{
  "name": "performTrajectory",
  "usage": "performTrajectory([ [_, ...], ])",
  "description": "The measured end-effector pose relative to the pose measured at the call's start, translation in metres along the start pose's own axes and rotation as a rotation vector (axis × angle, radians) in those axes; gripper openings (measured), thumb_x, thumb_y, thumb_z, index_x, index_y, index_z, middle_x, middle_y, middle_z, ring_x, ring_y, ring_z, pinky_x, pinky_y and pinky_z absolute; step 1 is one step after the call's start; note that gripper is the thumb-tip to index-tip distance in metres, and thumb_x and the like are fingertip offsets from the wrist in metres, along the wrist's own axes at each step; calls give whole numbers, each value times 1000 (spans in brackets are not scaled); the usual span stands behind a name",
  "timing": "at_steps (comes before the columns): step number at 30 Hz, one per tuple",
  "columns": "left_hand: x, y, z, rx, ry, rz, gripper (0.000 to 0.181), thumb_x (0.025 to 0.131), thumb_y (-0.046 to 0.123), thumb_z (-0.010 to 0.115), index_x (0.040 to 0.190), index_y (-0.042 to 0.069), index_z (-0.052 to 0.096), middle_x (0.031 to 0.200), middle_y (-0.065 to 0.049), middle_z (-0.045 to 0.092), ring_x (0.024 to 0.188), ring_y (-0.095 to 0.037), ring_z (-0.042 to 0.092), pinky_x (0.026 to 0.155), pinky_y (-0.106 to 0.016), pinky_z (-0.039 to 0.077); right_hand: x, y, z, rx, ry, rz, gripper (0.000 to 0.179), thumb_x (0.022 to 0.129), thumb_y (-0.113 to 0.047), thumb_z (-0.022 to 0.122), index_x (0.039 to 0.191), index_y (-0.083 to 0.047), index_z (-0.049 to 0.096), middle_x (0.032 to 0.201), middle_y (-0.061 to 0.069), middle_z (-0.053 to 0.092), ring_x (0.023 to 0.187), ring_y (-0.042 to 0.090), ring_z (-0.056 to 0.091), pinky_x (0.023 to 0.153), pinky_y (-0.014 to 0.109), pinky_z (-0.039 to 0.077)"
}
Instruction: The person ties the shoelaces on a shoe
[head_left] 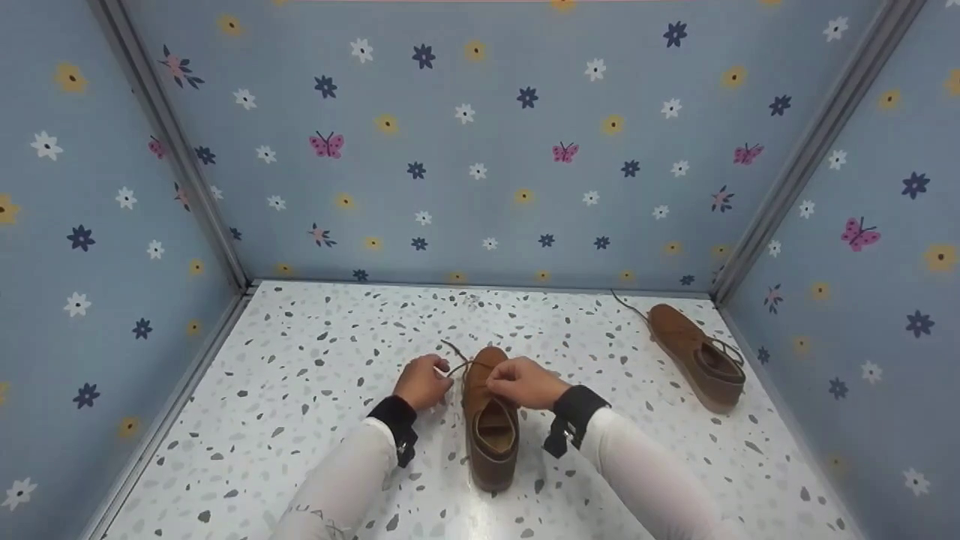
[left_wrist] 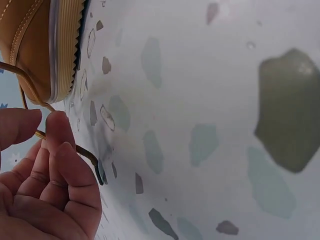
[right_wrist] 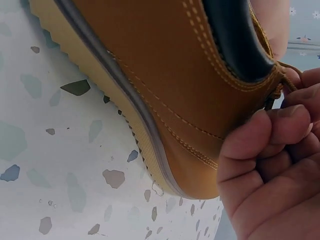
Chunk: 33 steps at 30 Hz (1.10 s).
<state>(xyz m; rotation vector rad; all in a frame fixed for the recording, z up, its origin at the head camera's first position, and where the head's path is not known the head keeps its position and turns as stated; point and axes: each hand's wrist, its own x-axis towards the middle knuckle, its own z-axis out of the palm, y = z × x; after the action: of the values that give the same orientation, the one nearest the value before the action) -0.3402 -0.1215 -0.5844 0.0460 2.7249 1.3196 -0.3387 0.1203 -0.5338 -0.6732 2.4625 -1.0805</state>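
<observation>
A brown lace-up shoe (head_left: 493,474) stands on the speckled surface with its toe pointing away from me. To its left, my left hand (head_left: 422,384) holds a thin brown shoelace (left_wrist: 89,155) between its fingers, and the lace's dark tip sticks out past them. My right hand (head_left: 531,384) is over the front of the shoe's opening. In the right wrist view, its thumb and fingers pinch a lace (right_wrist: 289,82) close to the knot at the shoe's collar. The fingers partly hide the knot.
A second brown shoe (head_left: 675,337) lies at the right, one lace trailing toward the back wall. Blue flowered panels (head_left: 480,150) rise at the back and both sides. White terrazzo-patterned flooring (head_left: 315,337) spreads around the shoes.
</observation>
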Motion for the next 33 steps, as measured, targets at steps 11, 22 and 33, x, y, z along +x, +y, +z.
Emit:
performTrajectory([
  [11,-7,10,-10,37,46,41,10,95,14,71,101,5,72,75,-4,74,58,-9,62,63,-27,49,1,0,2,17,-17,-10,29,101,-39,63,86,-16,72,72,-11,60,63,7,53,59,24,46],
  [22,-12,12,-13,52,48,90,10,99,17,68,93,9,73,76,-1,73,61,-10,64,61,-26,48,-1,-2,1,9,14,7,35,105,-41,59,84,-16,68,73,-9,58,63,9,53,60,25,45],
  [33,-18,16,-22,82,65,149,13,98,15,69,88,11,76,79,-1,73,70,-10,60,70,-31,51,0,0,-2,25,51,1,34,106,-35,58,83,-12,67,70,-7,53,61,9,50,61,26,44],
])
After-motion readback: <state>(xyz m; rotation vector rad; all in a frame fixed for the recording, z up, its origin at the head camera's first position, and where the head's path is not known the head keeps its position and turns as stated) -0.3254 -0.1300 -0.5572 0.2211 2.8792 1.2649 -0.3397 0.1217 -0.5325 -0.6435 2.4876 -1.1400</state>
